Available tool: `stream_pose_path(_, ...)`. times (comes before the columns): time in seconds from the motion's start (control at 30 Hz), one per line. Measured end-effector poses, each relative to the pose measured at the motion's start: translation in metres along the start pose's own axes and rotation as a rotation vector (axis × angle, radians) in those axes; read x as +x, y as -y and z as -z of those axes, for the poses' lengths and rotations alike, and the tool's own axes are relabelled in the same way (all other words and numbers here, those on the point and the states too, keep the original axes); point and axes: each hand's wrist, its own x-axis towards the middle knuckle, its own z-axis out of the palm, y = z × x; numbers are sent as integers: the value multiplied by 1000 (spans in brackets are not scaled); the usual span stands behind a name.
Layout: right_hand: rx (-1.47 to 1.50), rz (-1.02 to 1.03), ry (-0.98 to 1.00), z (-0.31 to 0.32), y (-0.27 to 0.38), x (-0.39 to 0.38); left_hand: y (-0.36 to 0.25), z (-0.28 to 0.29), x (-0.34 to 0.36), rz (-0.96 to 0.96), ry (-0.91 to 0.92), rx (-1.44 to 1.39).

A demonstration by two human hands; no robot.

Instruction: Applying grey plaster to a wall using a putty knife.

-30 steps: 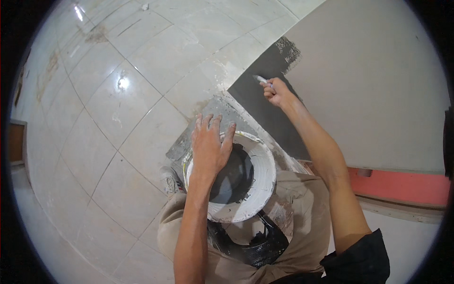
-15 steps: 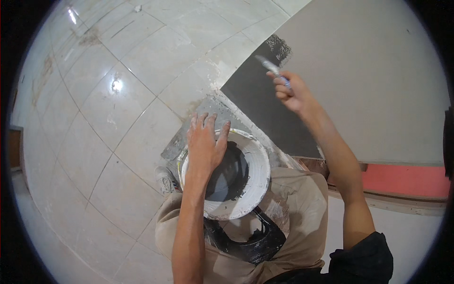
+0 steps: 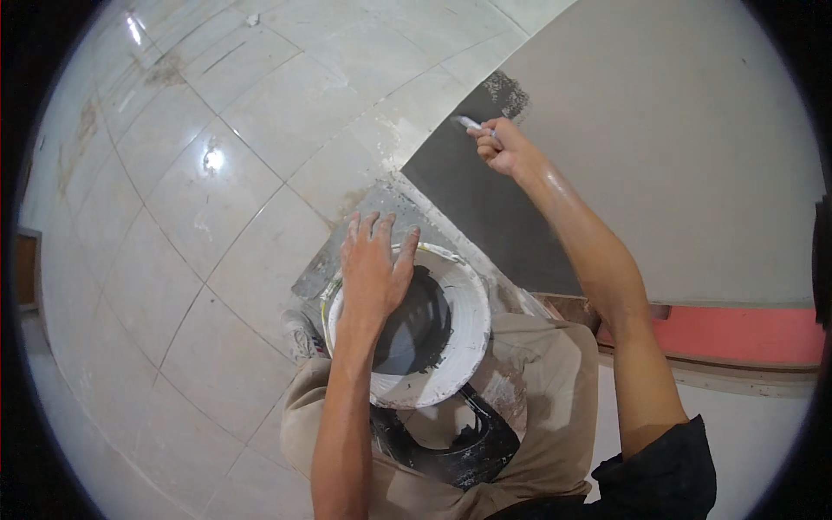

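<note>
My right hand (image 3: pixel 505 148) grips a slim pale brush (image 3: pixel 470 122) over a dark grey coated band (image 3: pixel 464 199) along the edge of a large light-grey panel (image 3: pixel 685 165). The band has a ragged, speckled top end. My left hand (image 3: pixel 377 264) lies over the left part of a white bucket (image 3: pixel 455 338), fingers spread and dusty, partly hiding it. The bucket holds dark grey material (image 3: pixel 420 334) and sits between my knees, above a black item (image 3: pixel 481 446) that I cannot clearly identify.
A speckled grey slab (image 3: pixel 325 260) lies beside the bucket on the tiled floor (image 3: pixel 225 321). My shoe (image 3: pixel 299 334) shows at its left. A pink strip (image 3: pixel 728 334) runs below the panel at right. A brown framed item (image 3: pixel 28 269) is at the far left edge.
Half a second ago my right hand swung down and rightward; now it is back up and left over the dark band with the brush. My left hand stays at the bucket.
</note>
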Motion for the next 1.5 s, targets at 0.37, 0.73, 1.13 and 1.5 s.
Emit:
stream_pose_path(0.37, -127, 185, 146, -27, 34, -129, 3, 13, -3, 21, -14, -17)
stream_pose_path(0.73, -102, 108, -70, -28, 31, -54, -1, 15, 0, 15, -20, -31)
stream_pose_path(1.13, -195, 112, 119, -4, 2, -127, 10, 26, -9, 23, -18, -1)
stream_pose_path(1.5, -143, 87, -80, 4, 68, -105, 12, 27, -10, -23, -63, -20)
